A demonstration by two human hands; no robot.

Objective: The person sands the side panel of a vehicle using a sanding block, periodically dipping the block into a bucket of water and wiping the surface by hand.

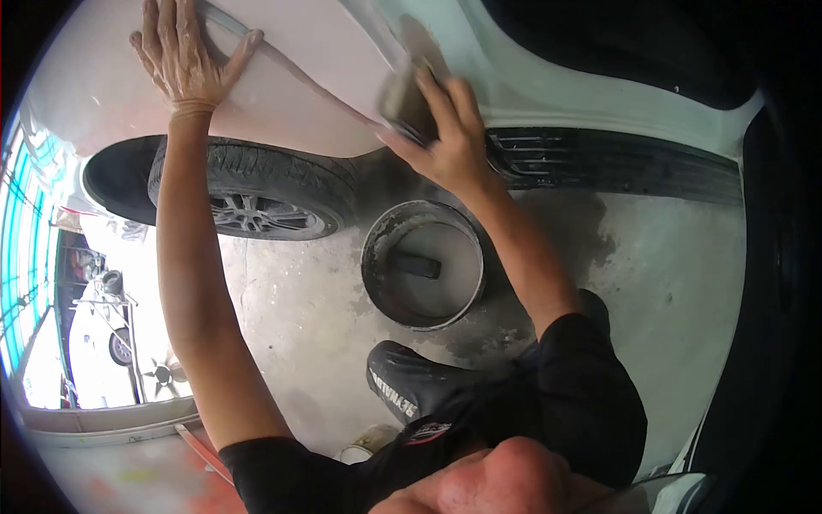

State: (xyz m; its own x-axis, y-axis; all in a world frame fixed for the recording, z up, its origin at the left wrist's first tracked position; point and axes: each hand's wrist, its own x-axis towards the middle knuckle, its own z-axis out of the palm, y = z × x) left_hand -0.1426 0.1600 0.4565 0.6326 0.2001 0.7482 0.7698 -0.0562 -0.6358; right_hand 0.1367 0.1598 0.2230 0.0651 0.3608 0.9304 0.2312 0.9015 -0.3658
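Note:
My left hand [184, 68] lies flat on the pale pinkish car panel [291, 111], fingers spread and whitish with residue. My right hand [454, 141] grips a greyish sanding block [402, 103], blurred by motion, against the bodywork near the door opening. A darker patch shows on the panel just above the block. Below my right forearm, a round black bucket [370, 265] stands on the floor. It holds cloudy liquid and a dark rectangular block [417, 265].
The car's wheel [265, 210] sits under the panel, with a ribbed black side step [599, 163] to its right. My black-clad leg [411, 377] is close to the bucket. A small can [368, 445] stands at the lower middle. A metal fan [163, 372] shows at left.

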